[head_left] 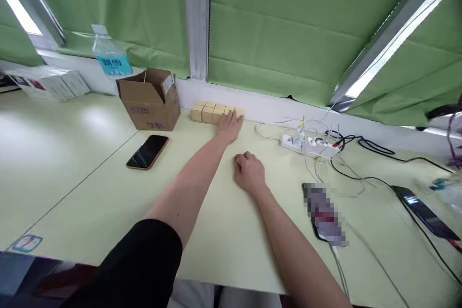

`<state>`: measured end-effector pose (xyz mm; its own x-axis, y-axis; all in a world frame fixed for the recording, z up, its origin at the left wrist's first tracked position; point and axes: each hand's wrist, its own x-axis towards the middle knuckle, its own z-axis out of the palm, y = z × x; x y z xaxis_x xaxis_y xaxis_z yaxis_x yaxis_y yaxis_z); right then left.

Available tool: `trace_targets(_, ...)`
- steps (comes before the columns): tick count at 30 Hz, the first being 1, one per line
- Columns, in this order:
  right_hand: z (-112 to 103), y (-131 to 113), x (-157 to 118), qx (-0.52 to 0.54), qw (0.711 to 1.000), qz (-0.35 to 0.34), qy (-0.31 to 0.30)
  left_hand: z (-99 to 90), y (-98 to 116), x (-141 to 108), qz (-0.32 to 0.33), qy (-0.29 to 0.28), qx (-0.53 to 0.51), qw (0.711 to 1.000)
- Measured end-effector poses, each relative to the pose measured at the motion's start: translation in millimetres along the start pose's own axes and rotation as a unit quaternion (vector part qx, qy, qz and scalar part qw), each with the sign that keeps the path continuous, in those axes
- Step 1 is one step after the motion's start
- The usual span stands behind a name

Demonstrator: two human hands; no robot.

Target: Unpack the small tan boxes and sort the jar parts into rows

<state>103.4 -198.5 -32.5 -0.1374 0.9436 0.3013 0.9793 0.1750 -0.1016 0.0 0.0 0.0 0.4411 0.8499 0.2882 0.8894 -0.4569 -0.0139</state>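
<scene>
Several small tan boxes [207, 114] stand in two rows against the wall at the back of the pale table [216, 211]. My left hand [230, 126] reaches to the right end of these rows, its spread fingers lying on the boxes there and partly hiding them. Nearer to me, my right hand [249, 171] rests on the tabletop with its fingers curled in. Whether anything small is inside those fingers cannot be made out.
An open cardboard box [147, 108] and a black phone [147, 152] are left of the hands. On the right lie a white power strip [309, 146] with tangled cables, a pixelated phone [325, 214] and another dark phone [426, 211]. A bottle [111, 55] stands behind the box.
</scene>
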Motion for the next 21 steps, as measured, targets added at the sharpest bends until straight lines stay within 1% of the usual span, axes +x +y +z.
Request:
trace_targets(3,1,1,1,0.0,1.0,0.0,-0.001,8.7,5,-3,0.016,0.029,-0.02,0.999)
trace_targets(6,2,0,1,0.0,1.0,0.003,-0.006,10.5,6,-5,0.051,0.056,-0.032,0.997)
trace_targets(9,2,-1,1,0.002,1.0,0.008,-0.008,5.0,5,-5,0.072,0.077,-0.03,0.994)
trace_targets(15,1,-2,0,0.017,1.0,0.014,-0.013,-9.7,8,-10,0.066,0.084,-0.036,0.994)
trace_targets(18,0,0,0,0.042,0.999,0.017,-0.005,-12.6,9,-22,0.068,0.083,-0.046,0.993)
trace_targets(19,0,1,1,0.058,0.998,0.019,0.0,-12.9,8,-28,0.062,0.083,-0.066,0.992)
trace_targets(21,1,4,1,0.104,0.994,0.033,0.015,-13.3,5,-45,0.037,0.088,-0.136,0.986)
